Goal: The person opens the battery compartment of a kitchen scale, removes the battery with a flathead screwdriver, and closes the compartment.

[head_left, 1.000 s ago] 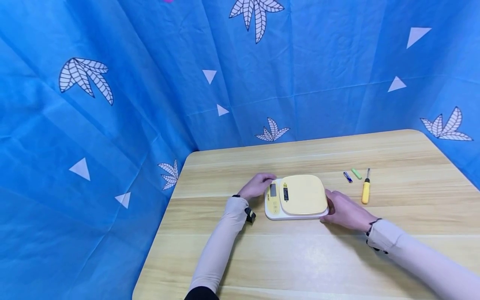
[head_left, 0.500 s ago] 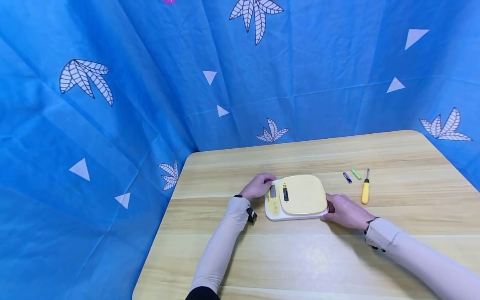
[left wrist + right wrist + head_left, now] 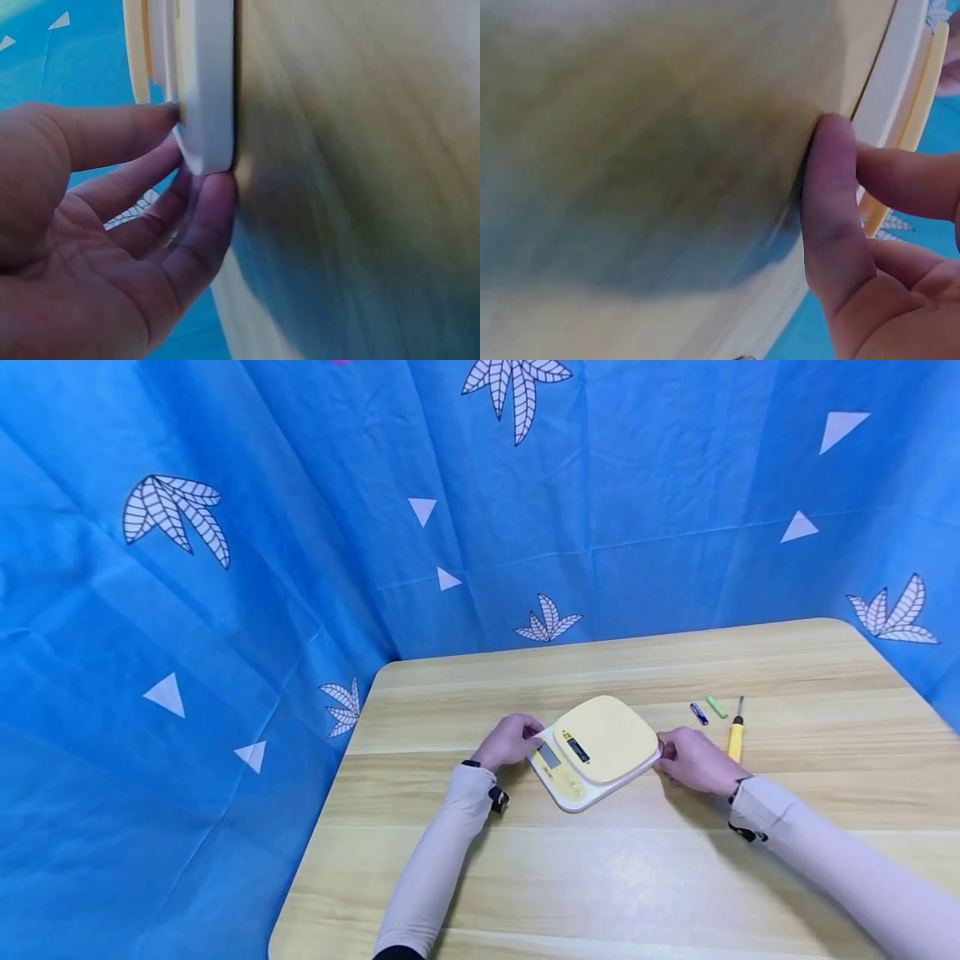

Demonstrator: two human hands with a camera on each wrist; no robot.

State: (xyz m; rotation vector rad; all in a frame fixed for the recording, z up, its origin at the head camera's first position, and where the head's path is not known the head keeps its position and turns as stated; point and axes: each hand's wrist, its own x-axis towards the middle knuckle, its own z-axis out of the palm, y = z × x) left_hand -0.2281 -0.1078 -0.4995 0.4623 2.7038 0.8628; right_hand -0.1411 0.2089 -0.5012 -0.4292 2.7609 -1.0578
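Observation:
A kitchen scale with a cream platform and white base lies turned at an angle on the wooden table. Its small grey display faces up at the left end. My left hand pinches the far left corner. In the left wrist view the thumb presses the top of the white base, with fingertips at its side and lower edge. At the right corner my right hand grips the scale. The right wrist view has a finger along the base's edge and the thumb by the platform side.
Right of the scale lie a blue battery, a green battery and a yellow-handled screwdriver, partly behind the right hand. A blue patterned curtain borders the table at the back and sides.
The scale has turned counterclockwise between the hands. Its right end moved away from me with the right hand; its near left corner came closer. The left hand shifted slightly toward me.

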